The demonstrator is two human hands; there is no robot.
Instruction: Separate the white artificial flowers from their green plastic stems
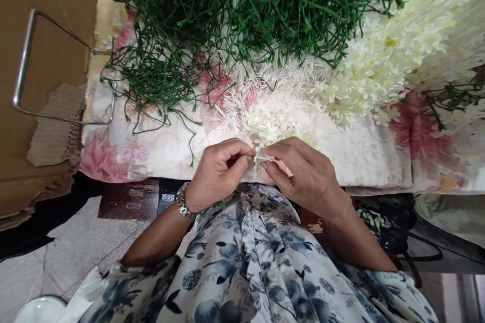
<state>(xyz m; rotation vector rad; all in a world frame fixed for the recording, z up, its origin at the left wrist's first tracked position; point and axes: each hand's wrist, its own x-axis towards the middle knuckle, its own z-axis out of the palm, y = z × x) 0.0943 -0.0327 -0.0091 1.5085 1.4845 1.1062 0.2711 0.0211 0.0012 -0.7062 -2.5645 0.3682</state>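
Note:
Close to the table's front edge, my left hand (223, 167) and my right hand (303, 169) meet, both closed in a pinch. Between the right fingertips is a small white artificial flower (259, 157). A bit of green stem shows at the left thumb and forefinger; most of it is hidden. Just beyond my fingers lies a small pile of loose white blossoms (267, 123). Behind that are white thread-like sprigs (291, 78) and a large heap of green plastic stems (273, 5).
A big mound of creamy white flowers (394, 55) covers the right side. The table has a flowered cloth (364, 156). At left stand a cardboard box (56, 60) and a bent metal wire frame (25, 60). Some stray green stems (162, 86) spread toward the left front.

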